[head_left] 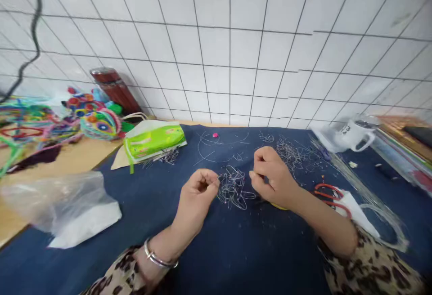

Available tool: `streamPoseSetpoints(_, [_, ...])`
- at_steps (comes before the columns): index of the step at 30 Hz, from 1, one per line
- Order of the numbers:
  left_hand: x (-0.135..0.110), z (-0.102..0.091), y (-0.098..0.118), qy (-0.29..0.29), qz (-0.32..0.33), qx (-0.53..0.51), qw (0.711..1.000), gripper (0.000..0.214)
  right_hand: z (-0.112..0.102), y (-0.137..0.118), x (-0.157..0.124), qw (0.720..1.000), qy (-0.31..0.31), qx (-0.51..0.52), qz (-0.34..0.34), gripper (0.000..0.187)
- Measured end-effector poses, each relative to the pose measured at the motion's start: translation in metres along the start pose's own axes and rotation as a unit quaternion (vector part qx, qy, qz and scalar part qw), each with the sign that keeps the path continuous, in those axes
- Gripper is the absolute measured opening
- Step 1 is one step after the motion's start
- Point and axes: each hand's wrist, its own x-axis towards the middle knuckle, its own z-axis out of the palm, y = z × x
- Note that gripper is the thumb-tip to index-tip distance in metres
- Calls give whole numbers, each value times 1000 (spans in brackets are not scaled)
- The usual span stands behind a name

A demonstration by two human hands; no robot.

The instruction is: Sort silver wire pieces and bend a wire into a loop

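Note:
A tangled heap of thin silvery wire loops (234, 189) lies on the dark blue cloth (216, 259) between my hands. At its left edge, my left hand (197, 196) is closed in a pinch of thumb and forefinger. My right hand (275, 176) is also pinched, just above and to the right of the heap. Whatever either pinch holds is too fine to make out. Behind my right hand sits a second tangle of wire (289, 153). Part of a yellow thing (279, 206) shows under my right wrist.
Red-handled scissors (332, 196) and a bundle of straight wires (367, 191) lie right, near a white mug (359, 135). Left are a green tissue pack (155, 142), a plastic bag (81, 209), colourful craft pieces (101, 122) and a reddish-brown flask (116, 90). A tiled wall (216, 47) stands behind.

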Motion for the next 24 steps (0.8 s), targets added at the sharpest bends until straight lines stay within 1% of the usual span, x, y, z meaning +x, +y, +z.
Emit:
streamPoseSetpoints(4, [1, 0, 2, 9, -5, -23, 1000, 5, -2, -8, -3, 1000, 8, -6, -15, 29])
streamPoseSetpoints(9, [2, 0, 3, 16, 8, -36, 999, 6, -6, -18, -2, 999, 11, -11, -51, 24])
streamPoseSetpoints(12, [2, -1, 3, 20, 10, -42, 999, 6, -6, -16, -2, 998, -13, 12, -59, 22])
streamPoseSetpoints(14, [3, -1, 3, 22, 9, -45, 999, 7, -4, -12, -3, 998, -40, 27, -44, 22])
streamPoseSetpoints(18, [3, -1, 1, 27, 8, -43, 999, 7, -2, -3, -2, 995, -87, 21, 45, 26])
streamPoseSetpoints(20, [3, -1, 1, 27, 8, -42, 999, 7, -3, 0, -1, 990, -121, 27, 72, 26])
streamPoseSetpoints(22, [3, -1, 1, 28, 7, -42, 999, 7, -4, 2, 0, 986, -144, 35, 70, 25])
streamPoseSetpoints(24, [3, -1, 1, 27, 7, -40, 999, 7, -6, 3, 1, 987, -145, 34, 50, 25])
